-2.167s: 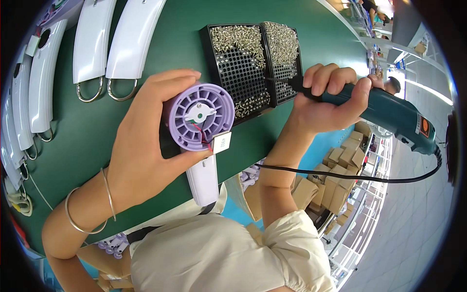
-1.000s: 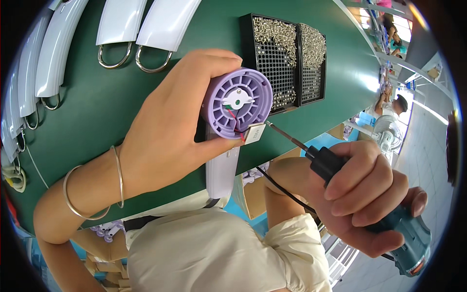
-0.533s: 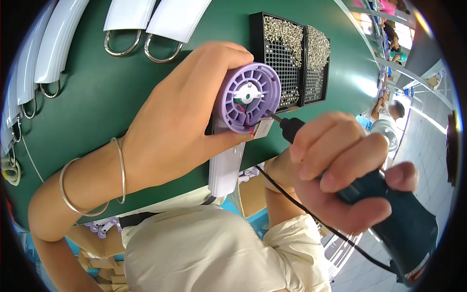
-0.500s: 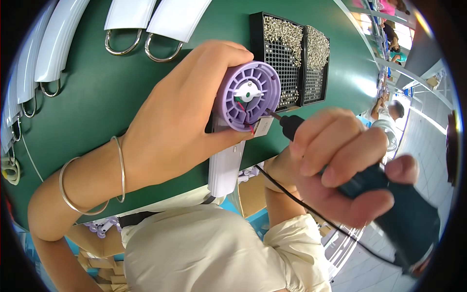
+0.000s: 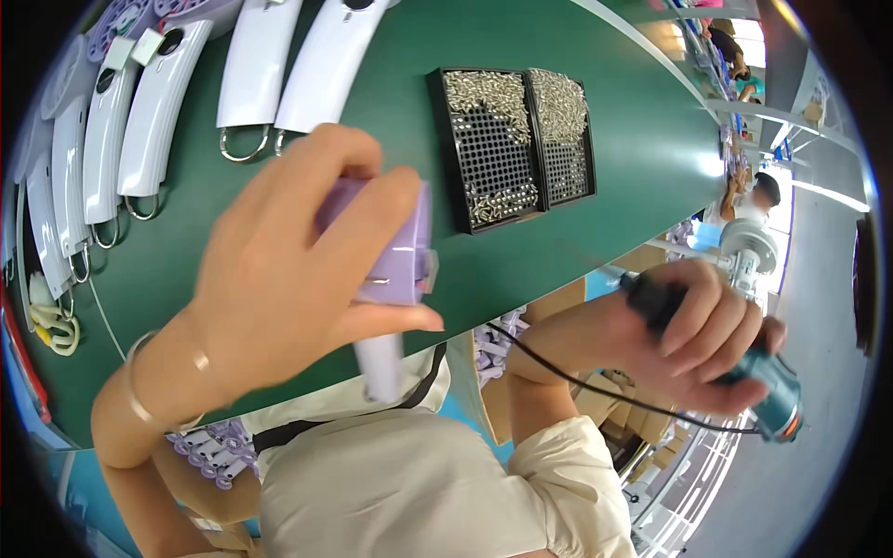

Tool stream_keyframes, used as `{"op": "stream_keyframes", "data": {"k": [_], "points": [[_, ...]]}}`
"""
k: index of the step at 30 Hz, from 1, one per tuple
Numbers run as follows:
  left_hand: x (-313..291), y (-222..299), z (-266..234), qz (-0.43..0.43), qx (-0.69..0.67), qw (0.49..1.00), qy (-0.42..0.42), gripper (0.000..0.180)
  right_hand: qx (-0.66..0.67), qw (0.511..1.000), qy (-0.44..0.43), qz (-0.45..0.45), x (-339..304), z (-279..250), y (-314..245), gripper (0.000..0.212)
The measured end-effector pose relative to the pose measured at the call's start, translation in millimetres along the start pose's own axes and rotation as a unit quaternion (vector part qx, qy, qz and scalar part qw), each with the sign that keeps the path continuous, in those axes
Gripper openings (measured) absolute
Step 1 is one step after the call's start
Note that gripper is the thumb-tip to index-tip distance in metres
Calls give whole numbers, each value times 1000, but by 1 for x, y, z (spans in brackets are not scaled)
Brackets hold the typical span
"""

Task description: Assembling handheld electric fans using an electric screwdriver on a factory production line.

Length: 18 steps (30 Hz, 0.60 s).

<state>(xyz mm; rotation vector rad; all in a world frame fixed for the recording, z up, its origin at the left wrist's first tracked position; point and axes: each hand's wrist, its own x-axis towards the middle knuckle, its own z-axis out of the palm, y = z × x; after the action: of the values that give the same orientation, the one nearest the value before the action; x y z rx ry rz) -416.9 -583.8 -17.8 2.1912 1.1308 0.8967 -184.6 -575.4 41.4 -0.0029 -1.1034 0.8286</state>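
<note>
My left hand (image 5: 270, 251) is closed around a round purple appliance housing (image 5: 406, 270), tilted so its side faces me. A white handle (image 5: 379, 367) points down from it toward my lap. The housing's open inner face cannot be seen. In my right hand (image 5: 693, 339) is a dark teal electric screwdriver (image 5: 779, 395), with its blurred tip pointing left, apart from the housing. A black cord (image 5: 577, 383) runs from the tool's end. Beyond the hands, two black screw trays (image 5: 454, 172) lie side by side on the green table, holding many small silver screws (image 5: 488, 91).
White handles (image 5: 166, 116) with metal loops line the table's left side, some with purple round heads. Below the table edge, boxes (image 5: 228, 493) hold purple and white parts. A co-worker (image 5: 755, 200) sits far right, near a round grey fixture (image 5: 747, 246).
My left hand has moved left and tipped the housing, turning its inner face out of sight. My right hand has drawn the screwdriver away to the right. The whole view has shifted.
</note>
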Motion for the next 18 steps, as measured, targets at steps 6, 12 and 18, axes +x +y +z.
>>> {"op": "stream_keyframes", "data": {"k": [6, 12, 18], "points": [[25, 27, -11, -28, 405, 914, -20, 39, -211, 968, 14, 138, 6, -37, 20, 21], [43, 5, 22, -15, 397, 918, -16, 22, -173, 975, 23, 137, -8, -27, 55, 24], [20, -23, -25, 61, -39, 987, -144, 58, -217, 965, -13, 145, 0, -20, 76, 18]]}}
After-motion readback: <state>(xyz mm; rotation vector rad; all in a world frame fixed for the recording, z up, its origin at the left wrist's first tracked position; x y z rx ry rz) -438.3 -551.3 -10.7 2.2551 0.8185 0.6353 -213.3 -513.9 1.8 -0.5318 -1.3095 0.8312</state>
